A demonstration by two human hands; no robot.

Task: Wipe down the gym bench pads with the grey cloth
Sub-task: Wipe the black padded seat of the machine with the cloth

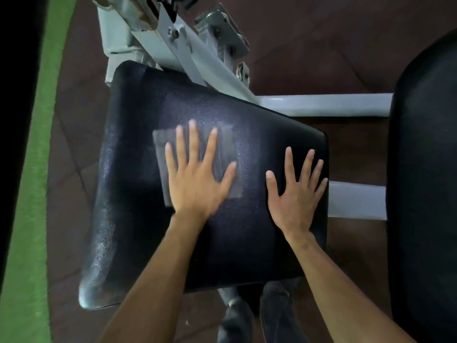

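Note:
A black textured bench pad (pixel 138 194) fills the middle of the view. On it lies the folded grey cloth (pixel 225 147), blurred. My left hand (pixel 197 179) presses flat on the cloth with fingers spread. My right hand (pixel 296 194) rests flat on the bare pad near its right edge, fingers apart, holding nothing. A second black pad (pixel 425 169) stands at the right edge of the view.
The pale grey metal frame (pixel 321 105) runs from the top left, with two bars going right between the pads. Brown floor mats (pixel 74 144) surround the bench, with a green turf strip (pixel 32 194) at left. My legs in dark trousers (pixel 257 318) show below the pad.

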